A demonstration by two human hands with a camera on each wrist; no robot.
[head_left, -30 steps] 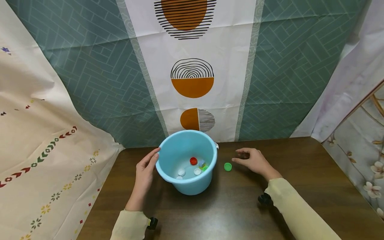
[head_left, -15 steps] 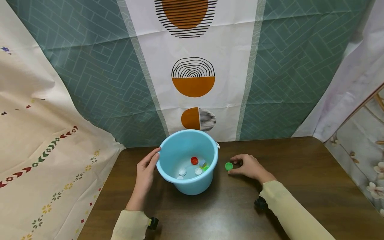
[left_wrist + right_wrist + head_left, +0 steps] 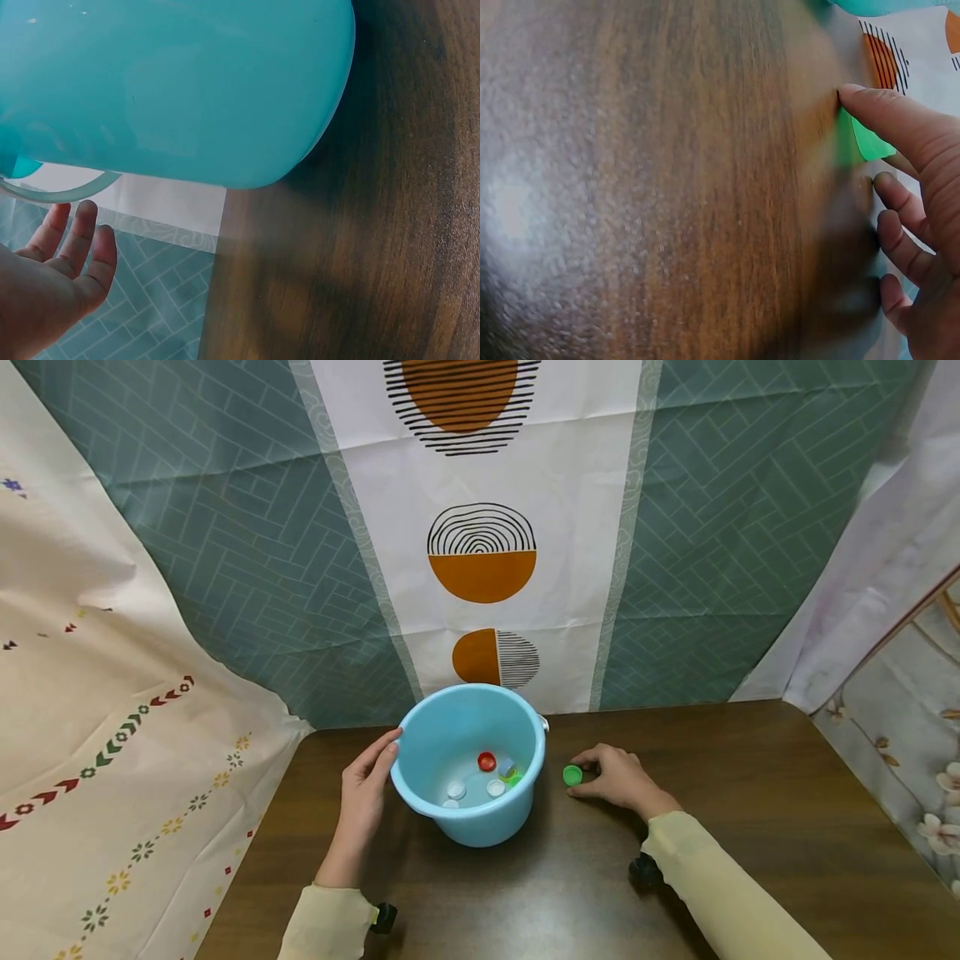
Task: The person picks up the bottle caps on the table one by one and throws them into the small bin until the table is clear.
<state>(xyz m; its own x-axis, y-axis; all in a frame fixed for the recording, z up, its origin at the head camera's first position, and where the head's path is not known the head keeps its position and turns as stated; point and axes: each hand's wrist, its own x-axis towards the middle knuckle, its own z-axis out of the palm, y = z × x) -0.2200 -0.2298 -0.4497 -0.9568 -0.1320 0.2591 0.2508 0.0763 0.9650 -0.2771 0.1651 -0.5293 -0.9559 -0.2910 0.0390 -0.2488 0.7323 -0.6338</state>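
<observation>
A light-blue plastic bucket (image 3: 480,827) stands upright on the wooden table. My left hand (image 3: 364,789) holds its rim at the left side; in the left wrist view several fingertips (image 3: 86,210) show close to the rim, and the thumb is out of sight. Right of the bucket, my right hand (image 3: 618,781) pinches a green bottle cap (image 3: 572,775) between thumb and forefinger, low at the tabletop. The right wrist view shows the thumb (image 3: 870,101) against the cap's edge, the other fingers loosely bent. Inside the bucket lie a red cap (image 3: 487,762), white caps (image 3: 496,787) and blue and yellow-green pieces.
The dark wooden table (image 3: 525,893) ends at the back against a hanging patterned cloth (image 3: 480,477). A cream embroidered cloth (image 3: 135,735) borders the left side. The bucket's white handle joint (image 3: 544,724) sticks out at its right rim.
My right hand has moved down and left to the green bottle cap, and thumb and forefinger have closed on it. My left hand and the bucket have stayed in place.
</observation>
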